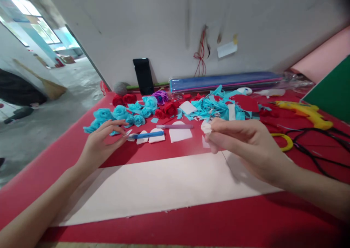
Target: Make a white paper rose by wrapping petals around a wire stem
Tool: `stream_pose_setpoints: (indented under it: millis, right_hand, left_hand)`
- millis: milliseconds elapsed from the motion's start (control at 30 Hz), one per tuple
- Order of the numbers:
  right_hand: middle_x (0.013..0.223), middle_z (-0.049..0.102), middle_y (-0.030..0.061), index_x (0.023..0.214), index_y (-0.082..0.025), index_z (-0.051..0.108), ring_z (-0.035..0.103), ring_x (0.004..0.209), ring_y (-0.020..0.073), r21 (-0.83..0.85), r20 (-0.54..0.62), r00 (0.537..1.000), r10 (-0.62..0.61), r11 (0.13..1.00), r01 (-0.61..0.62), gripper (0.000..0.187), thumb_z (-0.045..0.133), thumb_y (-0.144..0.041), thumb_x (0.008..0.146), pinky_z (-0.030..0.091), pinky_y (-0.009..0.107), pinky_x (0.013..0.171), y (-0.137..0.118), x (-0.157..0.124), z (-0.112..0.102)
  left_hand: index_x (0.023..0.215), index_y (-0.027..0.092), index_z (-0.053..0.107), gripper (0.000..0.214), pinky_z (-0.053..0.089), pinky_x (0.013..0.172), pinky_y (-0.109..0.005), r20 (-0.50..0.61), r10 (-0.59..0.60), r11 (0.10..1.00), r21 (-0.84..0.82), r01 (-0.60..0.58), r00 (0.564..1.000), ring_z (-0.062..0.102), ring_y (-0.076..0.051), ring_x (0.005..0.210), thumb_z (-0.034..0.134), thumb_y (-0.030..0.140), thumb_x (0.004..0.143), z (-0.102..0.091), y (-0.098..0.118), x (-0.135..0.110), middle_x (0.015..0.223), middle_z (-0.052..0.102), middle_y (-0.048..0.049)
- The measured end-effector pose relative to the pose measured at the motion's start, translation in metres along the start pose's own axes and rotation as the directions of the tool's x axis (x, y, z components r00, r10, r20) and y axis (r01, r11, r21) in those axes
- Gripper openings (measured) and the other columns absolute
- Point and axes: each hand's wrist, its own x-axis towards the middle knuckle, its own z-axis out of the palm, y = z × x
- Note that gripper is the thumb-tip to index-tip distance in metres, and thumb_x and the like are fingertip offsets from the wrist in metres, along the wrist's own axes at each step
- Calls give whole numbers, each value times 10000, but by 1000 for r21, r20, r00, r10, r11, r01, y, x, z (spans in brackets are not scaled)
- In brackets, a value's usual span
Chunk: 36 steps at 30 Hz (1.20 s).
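Observation:
Between the thumb and fingers of my right hand (243,144) is a small crumpled white paper bud (206,127). My left hand (102,142) pinches a small white paper petal (128,133) by the left end of a blue pen (150,135). That pen lies across several white paper petals (157,139). To its right, a purple pen (164,126) rests over a larger white arched paper piece (180,134). A long white paper strip (169,186) stretches across the table below both hands.
Blue paper roses (120,112), red roses (170,109) and a purple rose (160,97) sit behind the pens. Blue paper scraps (210,107) are heaped beside them. A yellow glue gun (307,113), yellow-handled scissors (287,142) and black cords (311,153) lie right. A phone (144,76) leans against the wall.

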Motion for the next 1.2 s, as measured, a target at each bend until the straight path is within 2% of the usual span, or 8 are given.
stream_pose_setpoints:
  millis: [233,400,500,633,833,967,1067,1200]
  right_hand:
    - [616,558,-19,616,-171,608,517,678,100,-17,40,999,-23,1000,23,202,562,-200,811,393,240,698,-12,0,-2]
    - [599,553,-20,627,-187,613,511,679,111,-28,41,997,-60,998,61,198,557,-218,813,382,257,708,-18,-3,-2]
    - [603,551,-17,615,-182,606,511,680,110,-31,56,997,-54,998,56,212,557,-231,815,379,253,711,-19,-4,-2]
    - [598,549,-30,607,-183,603,504,671,95,-14,43,997,-58,998,59,209,568,-212,811,371,238,737,-17,-4,-2]
    - [585,549,-31,585,-178,604,504,642,88,-22,36,999,-15,1000,16,229,570,-216,808,382,241,733,-14,-2,1]
    - [593,568,-15,598,-177,624,519,668,106,0,71,997,8,1000,-8,224,563,-224,808,400,256,718,-16,-2,1]
    - [604,578,-18,619,-180,641,521,667,94,40,119,993,23,999,-28,198,568,-197,802,418,224,671,-19,-3,0]
    - [596,588,-12,685,-168,659,529,611,85,127,162,986,24,991,-45,142,569,-173,795,429,208,586,-22,-5,-2]
  left_hand:
    - [911,135,580,170,470,833,-412,-2,-173,951,-260,167,985,579,-190,927,535,280,835,-16,43,11,948,611,-49]
    - [861,134,555,139,447,856,-418,-99,-346,882,-372,288,933,569,-185,919,587,254,799,-32,70,20,923,599,-29]
    - [909,128,567,166,465,822,-406,-71,-449,824,-419,382,891,574,-184,899,574,261,809,-33,67,21,935,599,-37]
    - [1018,129,553,240,496,774,-390,73,-558,694,-505,513,826,584,-188,894,532,285,838,-27,51,20,1015,590,-63]
    - [1074,138,528,272,507,762,-386,220,-593,523,-627,578,775,583,-190,903,509,293,851,-15,45,21,1063,574,-75]
    - [1011,134,533,218,510,682,-329,248,-556,522,-638,566,793,595,-146,754,538,263,835,-11,72,22,874,600,-29]
    - [825,227,525,66,481,676,-243,232,-466,565,-665,489,854,561,-98,630,583,248,801,-11,104,25,618,569,67]
    - [738,283,614,80,480,676,-216,129,-305,656,-689,306,944,575,-127,758,571,239,790,-12,146,38,765,627,49]
